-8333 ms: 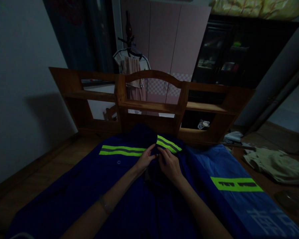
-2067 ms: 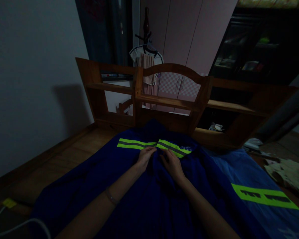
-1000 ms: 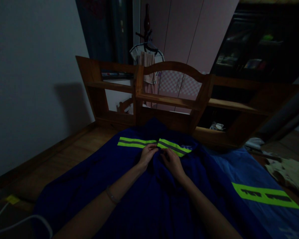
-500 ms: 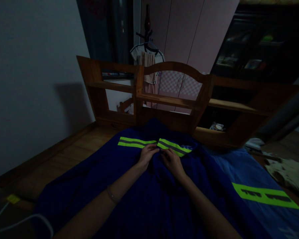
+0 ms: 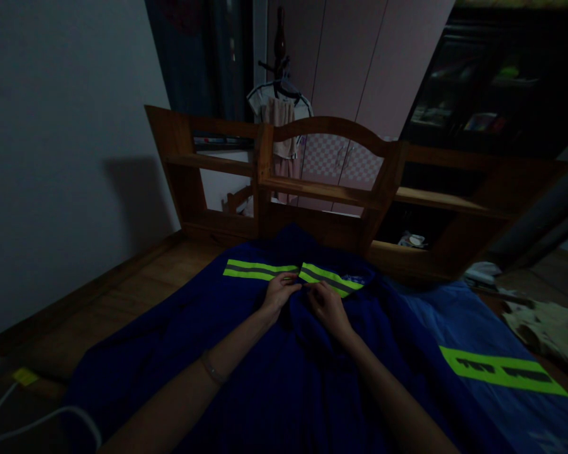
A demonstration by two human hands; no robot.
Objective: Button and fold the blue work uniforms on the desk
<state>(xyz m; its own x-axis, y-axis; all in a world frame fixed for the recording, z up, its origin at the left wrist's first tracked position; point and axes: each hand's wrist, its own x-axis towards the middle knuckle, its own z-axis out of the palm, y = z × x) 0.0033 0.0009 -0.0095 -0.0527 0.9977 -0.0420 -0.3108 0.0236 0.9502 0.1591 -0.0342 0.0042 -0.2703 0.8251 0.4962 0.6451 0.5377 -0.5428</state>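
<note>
A dark blue work jacket (image 5: 180, 353) lies spread out in front of me, its front edges meeting near the middle. Two yellow-green reflective strips cross its chest, a left strip (image 5: 250, 270) and a right strip (image 5: 329, 279). My left hand (image 5: 280, 293) pinches the jacket's front edge just below the gap between the strips. Close beside it, my right hand (image 5: 325, 304) has its fingers closed on the other front edge, under the right strip. Whatever small fastening lies between the fingertips is too dark to make out.
Beyond the jacket stands a wooden headboard (image 5: 322, 189) with open shelves. To the right lies a lighter blue garment (image 5: 430, 302) with a yellow-green lettered strip (image 5: 502, 371). Bare bed boards (image 5: 142, 284) show at left, and a white cable (image 5: 52, 413) curls at lower left.
Both hands stay at the same spot on the jacket front. The right fingers have shifted very slightly; nothing else visibly differs.
</note>
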